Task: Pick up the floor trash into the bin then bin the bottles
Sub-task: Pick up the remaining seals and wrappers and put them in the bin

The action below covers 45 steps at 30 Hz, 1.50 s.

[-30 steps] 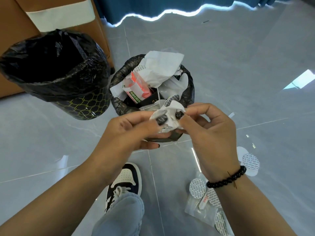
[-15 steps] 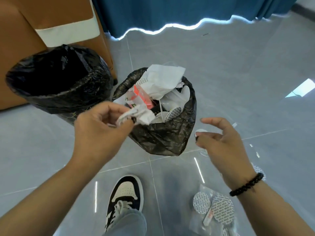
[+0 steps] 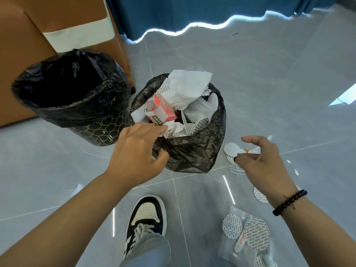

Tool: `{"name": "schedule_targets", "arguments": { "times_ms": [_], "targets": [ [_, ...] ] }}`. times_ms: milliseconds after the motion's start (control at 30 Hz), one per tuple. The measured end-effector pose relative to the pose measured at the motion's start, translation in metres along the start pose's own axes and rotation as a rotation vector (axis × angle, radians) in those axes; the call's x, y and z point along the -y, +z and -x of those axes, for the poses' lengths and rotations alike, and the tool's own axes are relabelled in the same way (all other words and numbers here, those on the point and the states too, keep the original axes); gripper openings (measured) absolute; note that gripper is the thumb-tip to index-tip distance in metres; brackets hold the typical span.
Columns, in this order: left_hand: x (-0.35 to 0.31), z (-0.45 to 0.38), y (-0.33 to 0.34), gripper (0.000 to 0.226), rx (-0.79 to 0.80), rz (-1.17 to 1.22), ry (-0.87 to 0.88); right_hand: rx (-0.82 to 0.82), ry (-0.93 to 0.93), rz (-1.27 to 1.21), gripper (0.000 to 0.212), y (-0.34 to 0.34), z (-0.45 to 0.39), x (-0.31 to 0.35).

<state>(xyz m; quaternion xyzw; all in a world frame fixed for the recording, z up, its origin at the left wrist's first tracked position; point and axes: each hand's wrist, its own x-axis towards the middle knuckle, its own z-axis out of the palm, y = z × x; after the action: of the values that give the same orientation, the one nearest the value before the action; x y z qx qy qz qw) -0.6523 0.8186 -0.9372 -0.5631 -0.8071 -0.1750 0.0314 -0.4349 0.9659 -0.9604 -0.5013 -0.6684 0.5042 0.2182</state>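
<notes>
Floor: grey glossy tile floor all round, with litter not yet picked up on the person's right side.

Closest stuff: one sneaker at 6 o'clock, and a clear plastic bag with round patterned liners in it at about 5 o'clock, lying flat on the floor.

Right hand: at 3 o'clock, empty, fingers spread and curled loosely, palm down over a few loose round seals on the floor just beside the bin. My guess is it's lined up there to grab those next.

Left hand: just left of centre, fingertips pinched on a crumpled paper wad right at the near rim of the full bin. Looks like it's pushing the wad in, since the pile is already heaped above the rim and stuff would slide off otherwise.

Full bin: dead centre, black liner, stuffed with white paper and a red-and-white packet.

Second bin: at 10 o'clock, black liner, looks empty inside, standing against a brown cabinet. Probably the better spot for the bottles, though I can't see any bottles in view.

Far end: blue curtain at 12 o'clock.
</notes>
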Motion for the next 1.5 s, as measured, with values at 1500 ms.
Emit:
{"name": "schedule_targets", "arguments": {
  "times_ms": [1500],
  "targets": [
    [-0.061, 0.075, 0.058, 0.057, 0.481, 0.739, -0.273, 0.114, -0.261, -0.136, 0.047, 0.045, 0.035, -0.024]
  ]
}}
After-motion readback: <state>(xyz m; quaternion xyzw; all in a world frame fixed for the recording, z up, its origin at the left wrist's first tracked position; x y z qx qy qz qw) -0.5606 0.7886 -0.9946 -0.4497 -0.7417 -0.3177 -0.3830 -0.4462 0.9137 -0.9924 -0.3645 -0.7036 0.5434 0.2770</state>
